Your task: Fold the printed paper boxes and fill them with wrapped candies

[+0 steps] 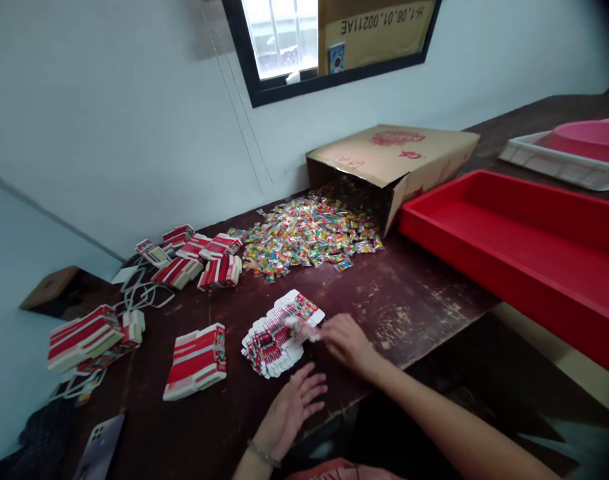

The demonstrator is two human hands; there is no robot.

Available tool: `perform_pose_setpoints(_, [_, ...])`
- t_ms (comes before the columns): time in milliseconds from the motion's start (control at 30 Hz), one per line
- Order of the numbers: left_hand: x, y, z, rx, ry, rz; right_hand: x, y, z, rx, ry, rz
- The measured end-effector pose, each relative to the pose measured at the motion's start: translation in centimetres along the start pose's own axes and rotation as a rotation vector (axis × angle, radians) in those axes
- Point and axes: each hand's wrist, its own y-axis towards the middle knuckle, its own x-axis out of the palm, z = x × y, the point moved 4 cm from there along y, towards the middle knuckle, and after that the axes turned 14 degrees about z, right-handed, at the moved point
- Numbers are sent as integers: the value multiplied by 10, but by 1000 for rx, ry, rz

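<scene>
My right hand (348, 343) pinches a small clear-wrapped candy packet (303, 329), smeared by motion, over the right side of a fanned stack of flat printed cartons (274, 343). Palm up, my left hand (295, 400) lies just in front of that stack, fingers spread and nothing in it. To the left is a neat bundle of red and white flat cartons (197, 360). Behind the fan spreads a heap of colourful wrapped candies (304, 233), spilling from the mouth of a cardboard box (394, 153) lying on its side.
More carton bundles (84, 337) and white straps (144, 293) lie on the left of the dark table (384, 293). A phone (102, 447) rests at the near left. On the right stands a large red tray (524, 247), with a white crate (559, 160) behind it.
</scene>
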Motion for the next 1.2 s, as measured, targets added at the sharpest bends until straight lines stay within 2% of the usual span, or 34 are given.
perform_pose_setpoints(67, [3,4,7,26,-115,33,0,-25,-38,-113,85,-76])
perform_pose_setpoints(133, [10,7,7,29,-78,95,0,-41,-63,-90,122,-105])
perform_pose_setpoints(167, [14,8,5,20,-15,119,-1,-43,-67,-34,112,-75])
perform_pose_setpoints(267, [27,5,-7,-40,225,152,-6,-40,-61,146,66,70])
perform_pose_setpoints(367, [32,-1,-15,-54,371,194,-4,-36,-47,261,148,71])
perform_pose_setpoints(467, [33,-5,-13,-39,462,181,0,-35,-35,384,238,-52])
perform_pose_setpoints(533, [36,-8,-11,-57,547,64,2,-34,-30,429,370,-246])
perform_pose_setpoints(600, [40,-9,-10,-62,628,-62,-3,-32,-28,421,567,-429])
perform_pose_setpoints(667, [40,-6,-10,-15,705,-52,-13,-27,-30,387,666,-472])
perform_pose_setpoints(800, [36,-2,-11,183,802,190,-30,-26,-38,430,491,-267])
perform_pose_setpoints(900, [36,-8,-12,344,748,308,-30,-42,-46,600,459,-128])
perform_pose_setpoints(967, [39,-12,-14,344,720,244,-24,-55,-49,727,520,-78])
perform_pose_setpoints(1100, [37,-17,-23,211,666,50,-10,-73,-51,860,611,-16])
perform_pose_setpoints(1200, [33,-17,-29,188,581,4,-2,-78,-51,920,614,71])
